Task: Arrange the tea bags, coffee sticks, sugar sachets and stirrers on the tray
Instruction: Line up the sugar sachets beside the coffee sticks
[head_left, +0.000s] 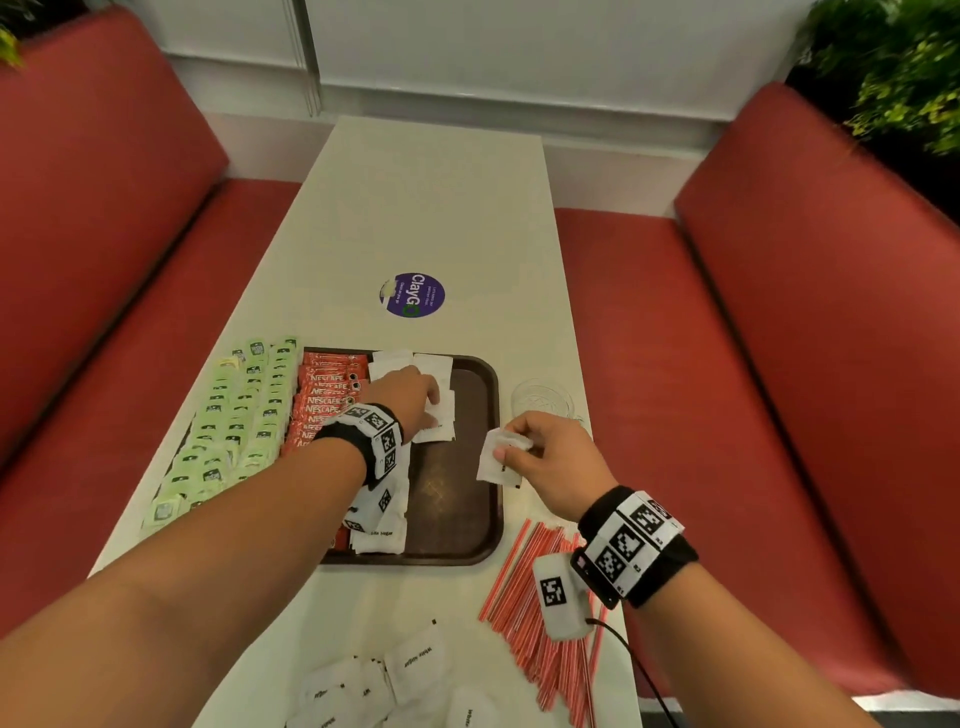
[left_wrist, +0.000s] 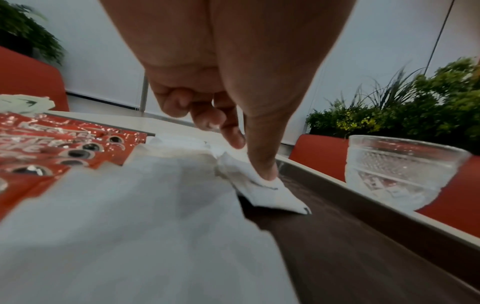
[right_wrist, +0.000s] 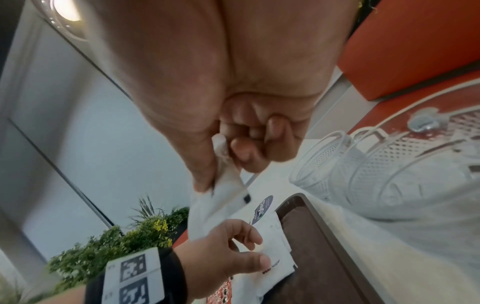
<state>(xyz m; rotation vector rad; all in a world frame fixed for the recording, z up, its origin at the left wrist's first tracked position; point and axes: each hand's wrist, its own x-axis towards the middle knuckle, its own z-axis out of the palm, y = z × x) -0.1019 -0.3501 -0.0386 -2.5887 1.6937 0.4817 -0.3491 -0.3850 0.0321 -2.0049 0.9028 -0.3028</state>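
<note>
Sugar sachets (head_left: 387, 496) lie in an overlapping white column down the middle of the brown tray (head_left: 475, 519), which sits in the lower centre of the head view on the white worktop (head_left: 431, 208). The left hand (head_left: 408, 397) reaches over the tray from the lower left, wrist bent down; in the left wrist view its thumb (left_wrist: 262, 156) presses one sachet (left_wrist: 270, 191) onto the column while the other fingers curl above it. I cannot tell whether this grip pinches the sachet or only presses it. The right hand (head_left: 558, 462) hovers just right of the tray's right rim, and its grip is closed: thumb and forefinger pinch a few sachets (head_left: 498, 460) that hang over the rim, the remaining fingers curled into the palm.

In the tray, red coffee sticks (head_left: 324, 397) form a column left of the sugar; the right part of the tray floor is bare. Green tea bags (head_left: 228, 426) lie in rows at the tray's left edge. Red-and-white stirrers (head_left: 524, 597) lie loose on the worktop at lower right, and loose sachets (head_left: 395, 680) are scattered at the bottom centre. A clear patterned glass (head_left: 540, 402) stands right of the tray, and a round purple sticker (head_left: 413, 295) sits above it in the frame.
</note>
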